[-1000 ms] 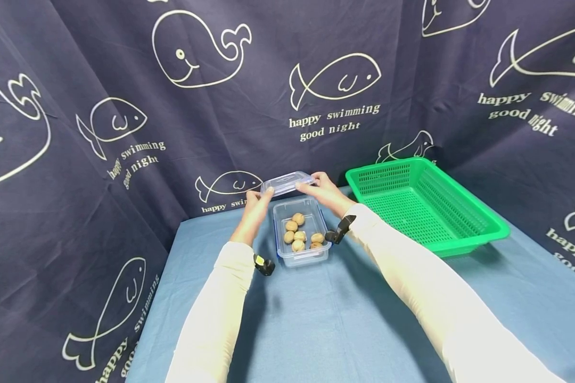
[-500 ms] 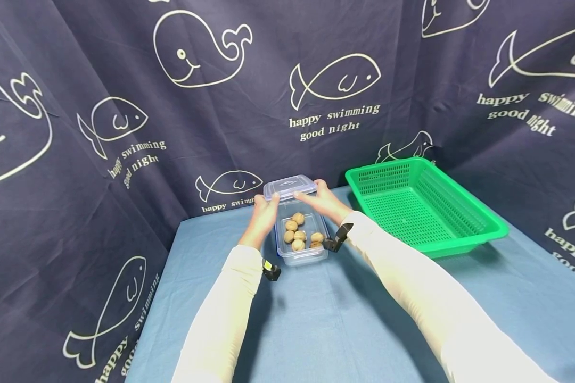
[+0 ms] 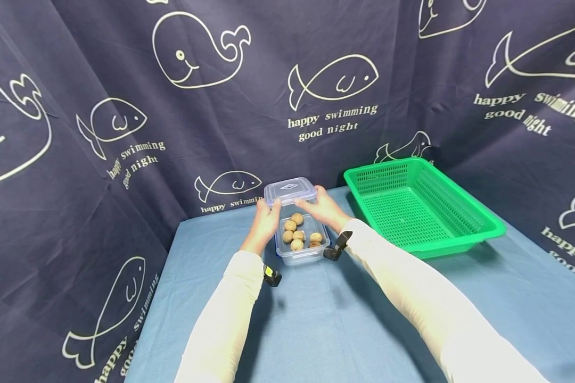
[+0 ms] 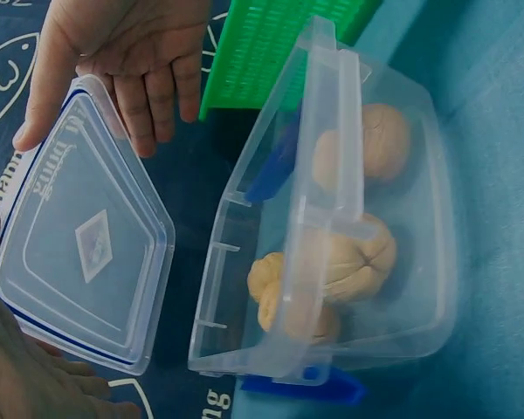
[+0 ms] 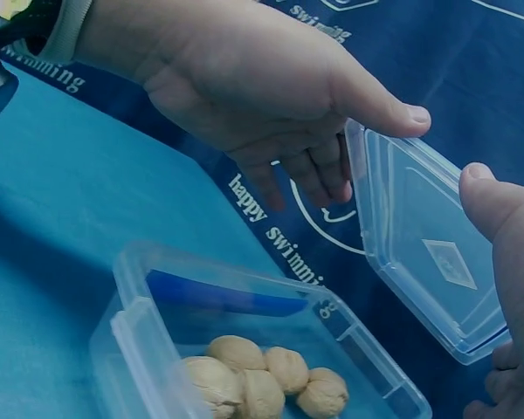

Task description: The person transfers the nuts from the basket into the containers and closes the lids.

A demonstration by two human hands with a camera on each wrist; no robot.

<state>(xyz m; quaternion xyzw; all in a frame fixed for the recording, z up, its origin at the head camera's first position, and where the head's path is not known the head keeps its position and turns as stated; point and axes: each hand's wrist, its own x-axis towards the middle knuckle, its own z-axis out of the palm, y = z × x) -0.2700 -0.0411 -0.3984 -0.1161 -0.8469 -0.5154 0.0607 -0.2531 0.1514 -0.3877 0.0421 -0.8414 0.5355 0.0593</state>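
A clear plastic lid (image 3: 289,190) with a blue seal is tilted above the far end of an open clear container (image 3: 301,254). The container holds several walnuts (image 3: 297,235) and stands on the blue table. My left hand (image 3: 270,208) pinches the lid's left edge, thumb on top and fingers underneath. My right hand (image 3: 311,200) holds the right edge with thumb and fingers. The left wrist view has the lid (image 4: 83,253) beside the container (image 4: 402,314), away from its rim. The right wrist view shows the lid (image 5: 428,236) raised behind the walnuts (image 5: 262,375).
An empty green slotted basket (image 3: 465,234) sits on the table to the right of the container. A dark blue curtain printed with fish and whales closes in the back and both sides. The blue tabletop (image 3: 326,319) stretches toward me.
Both hands have drawn the lid toward me and lowered it, from behind the container to just over its far end. The container and basket have not moved.
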